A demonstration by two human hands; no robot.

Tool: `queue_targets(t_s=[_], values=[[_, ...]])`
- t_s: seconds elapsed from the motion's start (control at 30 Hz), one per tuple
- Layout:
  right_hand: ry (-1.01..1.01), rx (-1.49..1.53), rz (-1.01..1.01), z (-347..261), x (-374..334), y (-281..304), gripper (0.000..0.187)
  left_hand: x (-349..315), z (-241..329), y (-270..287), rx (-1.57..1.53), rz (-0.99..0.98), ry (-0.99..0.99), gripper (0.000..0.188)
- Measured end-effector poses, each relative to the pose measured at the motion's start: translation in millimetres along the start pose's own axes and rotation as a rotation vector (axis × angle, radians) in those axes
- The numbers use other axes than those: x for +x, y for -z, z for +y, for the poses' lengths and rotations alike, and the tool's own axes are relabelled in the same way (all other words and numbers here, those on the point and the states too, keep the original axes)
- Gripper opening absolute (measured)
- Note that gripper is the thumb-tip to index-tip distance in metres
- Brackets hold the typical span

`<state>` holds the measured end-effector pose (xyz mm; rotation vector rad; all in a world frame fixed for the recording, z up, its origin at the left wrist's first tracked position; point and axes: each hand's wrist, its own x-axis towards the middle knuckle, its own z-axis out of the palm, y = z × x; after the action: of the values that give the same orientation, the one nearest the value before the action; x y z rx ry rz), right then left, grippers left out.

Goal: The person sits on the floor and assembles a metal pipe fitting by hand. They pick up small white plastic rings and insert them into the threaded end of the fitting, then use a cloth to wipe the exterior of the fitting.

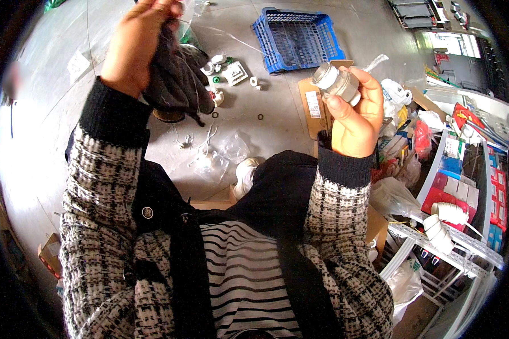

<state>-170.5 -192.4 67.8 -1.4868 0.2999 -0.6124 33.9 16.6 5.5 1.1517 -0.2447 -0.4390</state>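
My left hand [136, 48] is raised at the upper left with its fingers closed at the top of a dark grey cloth [178, 79]. The cloth hangs down toward the floor, and its top end is partly hidden by the hand. My right hand [357, 121] is closed around a pale, see-through round fitting [343, 86] with a white ring and a narrower neck. Its thumb and fingers grip the wide part, and the neck points up and left. The two hands are well apart.
A blue plastic crate [300, 39] stands on the grey floor ahead. Small white and green parts [226, 73] lie beside the cloth. Clear plastic bags [220, 155] rest near my shoe [246, 175]. On the right, cluttered goods adjoin a white metal rack [464, 246].
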Motion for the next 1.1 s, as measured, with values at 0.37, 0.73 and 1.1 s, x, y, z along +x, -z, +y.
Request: queue_targets(t_s=[0.37,0.73,1.1], values=[[-0.140,0.142,-0.049,5.3,-3.1,8.0,0.042,-13.7,-22.8,-1.0,0.597,-0.164,-0.192,0.020],[-0.008,0.032,-0.049,1.8,-2.3,-26.4,0.054,-55.1,-16.5,-79.8,0.485,-0.307,-0.376,0.010],[0.233,-0.322,-0.096,10.7,-2.7,-24.7,0.060,-53.9,-4.0,-89.0,0.592,-0.221,-0.414,0.012]])
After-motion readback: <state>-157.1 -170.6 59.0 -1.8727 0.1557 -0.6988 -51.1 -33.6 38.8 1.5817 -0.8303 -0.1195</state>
